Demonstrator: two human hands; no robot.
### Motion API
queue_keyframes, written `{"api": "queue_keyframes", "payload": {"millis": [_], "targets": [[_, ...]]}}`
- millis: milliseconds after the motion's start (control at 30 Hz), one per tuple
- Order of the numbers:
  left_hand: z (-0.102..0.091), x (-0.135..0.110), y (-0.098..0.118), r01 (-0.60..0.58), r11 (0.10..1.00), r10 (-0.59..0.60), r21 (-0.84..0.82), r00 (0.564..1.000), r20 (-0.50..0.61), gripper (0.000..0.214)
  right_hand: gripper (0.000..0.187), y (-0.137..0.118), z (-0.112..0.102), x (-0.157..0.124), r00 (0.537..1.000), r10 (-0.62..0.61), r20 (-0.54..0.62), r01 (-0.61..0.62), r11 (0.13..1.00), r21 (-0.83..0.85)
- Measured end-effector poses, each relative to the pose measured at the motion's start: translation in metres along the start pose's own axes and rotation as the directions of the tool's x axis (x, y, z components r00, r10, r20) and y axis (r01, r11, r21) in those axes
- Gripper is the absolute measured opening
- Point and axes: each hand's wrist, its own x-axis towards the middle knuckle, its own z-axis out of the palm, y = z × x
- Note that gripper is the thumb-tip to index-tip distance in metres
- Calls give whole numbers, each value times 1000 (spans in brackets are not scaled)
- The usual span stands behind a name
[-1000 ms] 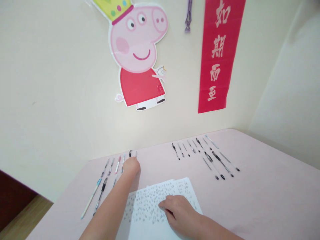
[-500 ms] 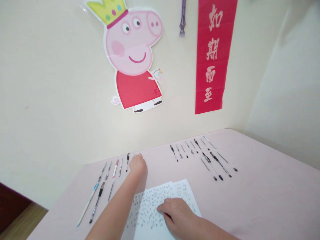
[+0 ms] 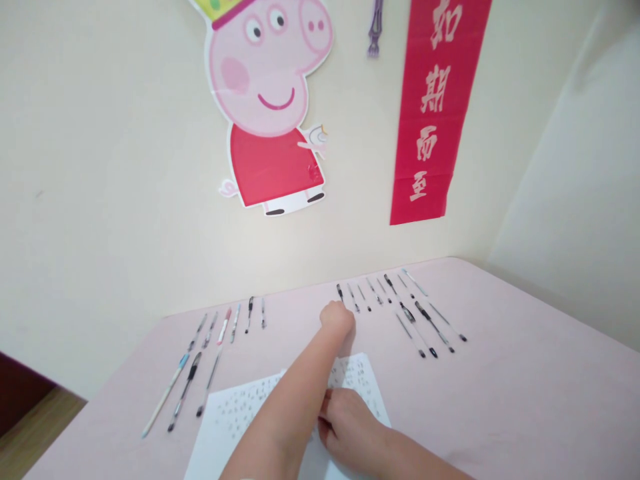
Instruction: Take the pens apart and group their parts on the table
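Observation:
My left hand (image 3: 337,319) reaches across the pink table (image 3: 525,393) to the right-hand row of pens (image 3: 400,308). Its fingers are curled at the near end of the leftmost black pen (image 3: 341,293); whether they grip it is hidden. My right hand (image 3: 350,427) lies with bent fingers on a white sheet of paper (image 3: 235,420) covered in small handwriting, under my left forearm. A second row of pens (image 3: 220,333) lies on the table's left side.
The table stands in a corner against a cream wall. A cartoon pig cutout (image 3: 270,107) and a red banner with gold characters (image 3: 435,107) hang on that wall. A wooden floor (image 3: 35,433) shows at the lower left.
My left hand left the left row of pens and swung right to the right row. The view shifted slightly; my right hand stayed on the paper.

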Motion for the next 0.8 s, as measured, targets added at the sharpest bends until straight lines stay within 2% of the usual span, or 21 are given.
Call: {"api": "queue_keyframes", "payload": {"millis": [133, 233, 333, 467, 567, 633, 800], "targets": [[-3, -5, -14, -5, 1000, 6, 27, 999, -43, 35, 27, -4, -4, -2, 1000, 22, 7, -22, 999, -45], [-10, -21, -35, -12, 999, 16, 46, 995, -97, 34, 31, -5, -5, -3, 1000, 7, 4, -7, 999, -50], [-16, -47, -68, -13, 998, 23, 61, 986, -163, 36, 31, -4, -4, -4, 1000, 5, 9, -5, 998, -55], [-16, -88, -125, 29, 993, 3, 112, 962, -272, 31, 32, -2, -3, -4, 1000, 11, 11, -11, 999, -48], [-9, -121, -168, 117, 986, -82, 123, 963, -257, 31, 32, -2, -3, -4, 1000, 12, 1, -12, 1000, -26], [-4, -142, -191, 175, 977, -148, 123, 969, -199, 30, 32, -3, -3, -4, 1000, 16, -13, -16, 1000, -6], [5, -178, -222, 288, 950, -270, 116, 951, -151, 32, 34, -4, -2, -5, 999, 37, -6, -37, 999, 4]]}}
